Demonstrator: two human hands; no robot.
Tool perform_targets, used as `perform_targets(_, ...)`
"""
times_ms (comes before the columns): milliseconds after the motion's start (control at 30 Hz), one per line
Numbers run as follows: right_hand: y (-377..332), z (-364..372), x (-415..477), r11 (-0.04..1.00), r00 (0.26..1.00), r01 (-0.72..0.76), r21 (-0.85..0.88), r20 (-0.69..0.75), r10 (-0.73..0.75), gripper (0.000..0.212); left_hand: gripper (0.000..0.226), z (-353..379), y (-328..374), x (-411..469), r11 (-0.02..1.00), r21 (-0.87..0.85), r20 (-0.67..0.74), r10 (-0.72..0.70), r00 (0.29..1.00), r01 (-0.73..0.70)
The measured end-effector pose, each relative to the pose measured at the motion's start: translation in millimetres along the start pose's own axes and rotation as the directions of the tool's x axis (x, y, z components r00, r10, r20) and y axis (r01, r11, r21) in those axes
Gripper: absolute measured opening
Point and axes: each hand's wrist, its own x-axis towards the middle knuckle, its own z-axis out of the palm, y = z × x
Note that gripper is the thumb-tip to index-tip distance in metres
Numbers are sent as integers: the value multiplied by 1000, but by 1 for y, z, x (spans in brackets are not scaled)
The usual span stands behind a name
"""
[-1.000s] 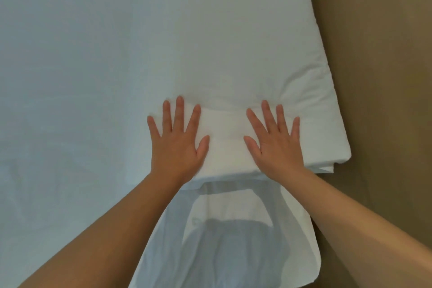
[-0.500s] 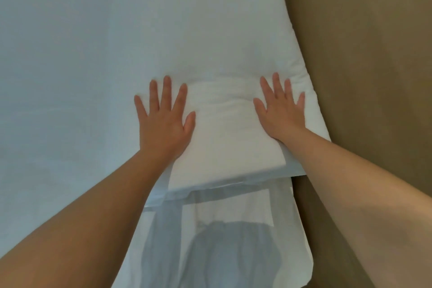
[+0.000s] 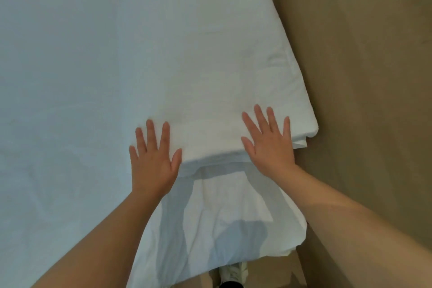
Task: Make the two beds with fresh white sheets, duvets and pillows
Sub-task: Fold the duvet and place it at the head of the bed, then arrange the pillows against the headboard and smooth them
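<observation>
Sheet corner hangs loose over the bed's near edge, just above a shoe, and looks not yet tucked. Beyond it both hands lie flat with fingers straight and spread, gripping nothing. The left hand straddles the left border of the duvet, and the right hand presses near its front right corner. That thick white layer (a folded duvet, most likely, though possibly a pillow) runs away along the bed's right side beside the tan floor. By the look of it the sheet is spread and smoothing is under way. Pillows and the second bed appear to remain.
</observation>
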Motion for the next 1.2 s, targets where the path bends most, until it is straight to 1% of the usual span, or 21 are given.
perform_targets(67, 9, 12, -24, 982, 980, -184, -27, 65, 186, 62, 73, 3, -10, -18, 996, -11, 109, -85, 990, 87)
perform_targets(100, 13, 15, -35, 967, 963, -252, -45, 87, 255, 64, 75, 3, -14, -24, 995, 4, 146, -95, 985, 95)
perform_targets(133, 15, 14, -44, 957, 951, -282, -60, 111, 288, 68, 76, 0, -17, -27, 996, 31, 165, -82, 983, 78)
perform_targets(233, -1, -4, -76, 956, 943, -269, -115, 168, 286, 66, 74, -21, -26, -39, 992, 119, 197, 19, 980, -44)
perform_targets(367, -43, -32, -134, 924, 899, -366, -113, 213, 383, 65, 73, -60, -27, -70, 962, 160, 245, 180, 953, -223)
perform_targets(467, -86, -51, -181, 916, 894, -399, -47, 202, 400, 66, 74, -96, -31, -99, 914, 223, 251, 282, 926, -338)
perform_targets(533, -112, -63, -218, 910, 887, -413, -22, 218, 408, 68, 78, -117, -34, -125, 894, 215, 241, 341, 909, -392)
perform_targets(600, -129, -70, -257, 895, 869, -446, 19, 246, 428, 72, 80, -130, -35, -156, 871, 203, 263, 392, 882, -448)
perform_targets(667, -140, -75, -296, 872, 850, -486, 68, 270, 453, 73, 77, -136, -33, -187, 838, 190, 295, 448, 844, -511)
perform_targets(733, -146, -76, -333, 841, 830, -531, 103, 263, 492, 73, 73, -135, -26, -216, 801, 175, 300, 511, 806, -573)
perform_targets(800, -151, -71, -371, 788, 782, -603, 129, 295, 550, 73, 69, -130, -14, -245, 749, 172, 291, 582, 760, -639)
perform_targets(900, -154, -54, -436, 741, 727, -663, 103, 323, 606, 66, 70, -118, 12, -288, 652, 191, 311, 669, 675, -734)
perform_targets(967, -160, -43, -485, 684, 668, -724, 91, 340, 662, 65, 74, -110, 29, -323, 583, 210, 357, 702, 617, -785)
perform_targets(1033, -178, -34, -541, 570, 571, -812, 127, 376, 729, 67, 72, -100, 35, -362, 485, 204, 427, 738, 523, -850)
perform_targets(1100, -202, -28, -599, 442, 455, -886, 143, 457, 764, 68, 70, -97, 42, -402, 386, 183, 464, 777, 425, -904)
perform_targets(1200, -240, -26, -670, 269, 306, -952, 147, 512, 803, 71, 69, -99, 49, -457, 226, 138, 512, 817, 265, -964)
